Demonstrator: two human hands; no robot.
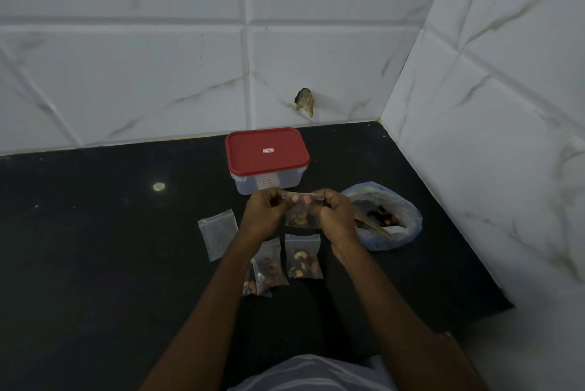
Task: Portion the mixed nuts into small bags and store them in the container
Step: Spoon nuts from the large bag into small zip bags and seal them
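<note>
Fingers [297, 199] of both hands pinch small bag [302, 216].

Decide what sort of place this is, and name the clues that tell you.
Probably a home kitchen corner: a dark counter meets marble-look wall tiles, with a red-lidded food container and a bag of mixed nuts on it.

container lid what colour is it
Red, with a small label at its centre; the lid shows plainly in the head view.
</note>
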